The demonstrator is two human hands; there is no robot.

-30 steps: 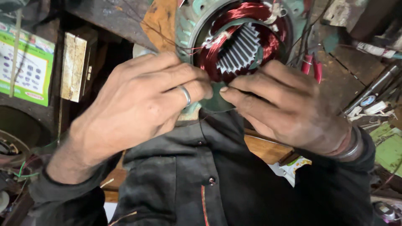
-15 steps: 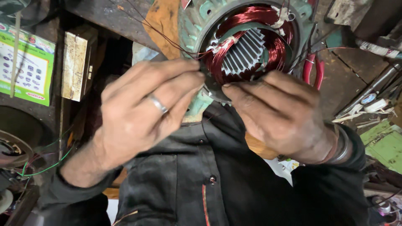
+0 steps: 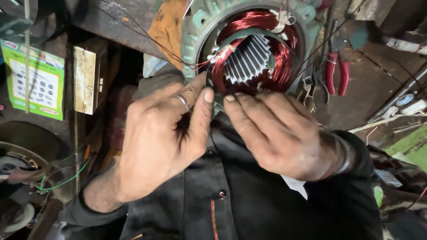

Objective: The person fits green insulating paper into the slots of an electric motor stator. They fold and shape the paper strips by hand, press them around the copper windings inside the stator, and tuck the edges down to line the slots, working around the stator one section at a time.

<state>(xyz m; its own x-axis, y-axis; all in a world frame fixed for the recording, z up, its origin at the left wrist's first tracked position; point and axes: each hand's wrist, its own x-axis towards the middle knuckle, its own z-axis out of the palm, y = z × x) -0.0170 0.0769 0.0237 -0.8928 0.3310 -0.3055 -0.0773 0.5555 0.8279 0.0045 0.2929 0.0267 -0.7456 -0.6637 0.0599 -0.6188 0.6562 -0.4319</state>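
At the top centre of the frame sits the green motor stator (image 3: 198, 31), its copper winding (image 3: 284, 58) coiled red around the slotted core. The left hand (image 3: 155, 142) (a ring on one finger) and the right hand (image 3: 280, 129) meet just below it, fingertips pinched together at the winding's lower edge; what they pinch I cannot tell. Red-handled pliers (image 3: 337, 73) lie to the right.
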